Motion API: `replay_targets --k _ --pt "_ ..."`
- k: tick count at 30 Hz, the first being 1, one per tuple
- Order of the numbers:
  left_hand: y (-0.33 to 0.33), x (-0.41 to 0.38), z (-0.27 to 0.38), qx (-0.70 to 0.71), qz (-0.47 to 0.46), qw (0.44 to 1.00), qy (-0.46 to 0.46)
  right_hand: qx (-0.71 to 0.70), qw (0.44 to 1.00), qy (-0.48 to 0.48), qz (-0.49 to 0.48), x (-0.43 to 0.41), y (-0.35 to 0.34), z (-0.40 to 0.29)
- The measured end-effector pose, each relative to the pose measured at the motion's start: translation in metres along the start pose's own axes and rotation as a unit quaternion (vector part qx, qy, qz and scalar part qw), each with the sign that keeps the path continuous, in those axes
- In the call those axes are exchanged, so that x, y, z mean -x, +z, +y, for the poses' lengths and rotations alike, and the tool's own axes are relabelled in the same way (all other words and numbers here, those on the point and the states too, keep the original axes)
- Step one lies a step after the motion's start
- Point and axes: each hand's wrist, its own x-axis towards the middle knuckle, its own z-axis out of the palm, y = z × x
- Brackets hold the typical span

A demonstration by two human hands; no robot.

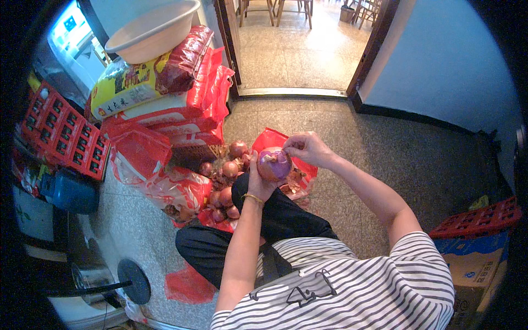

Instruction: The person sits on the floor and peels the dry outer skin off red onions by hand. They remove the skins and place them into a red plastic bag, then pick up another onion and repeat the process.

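My left hand [259,181] holds a large red onion [274,164] from its left side and below, above my knees. Part of the onion's papery skin is loose at the top. The fingers of my right hand [307,147] pinch at the onion's upper right edge, on the skin. Beyond and below the onion lies a red plastic bag [270,138] with loose brown onion skins [293,181] in it. More unpeeled onions [229,169] lie in a heap on the left, beside an opened red and clear bag [181,189].
Stacked rice sacks [165,111] carry a white plastic basin [154,33] at the upper left. Red bottle crates [66,132] and a blue bin [76,192] are at the far left. A doorway sill [293,92] lies ahead. Cardboard boxes [470,268] stand at the right under a red crate [478,218].
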Motion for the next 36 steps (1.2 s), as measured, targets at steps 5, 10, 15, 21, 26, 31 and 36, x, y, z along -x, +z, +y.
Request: replay_targets --k 5,10,15,21,26,31,36 --pt "-0.004 -0.002 -0.002 0.010 0.007 1.000 0.019 0.055 0.998 -0.027 0.028 0.003 0.003 -0.012" --pt "-0.007 -0.006 -0.005 -0.011 0.009 0.999 0.043 0.097 0.995 -0.039 0.004 0.001 -0.002 -0.016" --pt "-0.015 -0.010 -0.007 -0.019 0.014 0.998 0.060 0.128 0.991 -0.038 -0.011 -0.001 -0.005 -0.020" --pt "-0.024 -0.017 -0.014 -0.047 0.053 0.990 0.119 0.203 0.978 -0.050 0.012 -0.005 0.001 -0.021" --pt "-0.024 -0.015 -0.013 -0.027 0.036 0.992 0.117 0.122 0.991 -0.054 -0.014 -0.007 -0.006 -0.017" --pt "-0.026 -0.016 -0.014 -0.041 0.035 0.991 0.122 0.197 0.978 -0.061 -0.021 -0.008 -0.005 -0.025" --pt "-0.021 -0.014 -0.017 -0.046 0.064 0.985 0.155 0.222 0.973 -0.056 0.022 -0.006 0.004 -0.020"
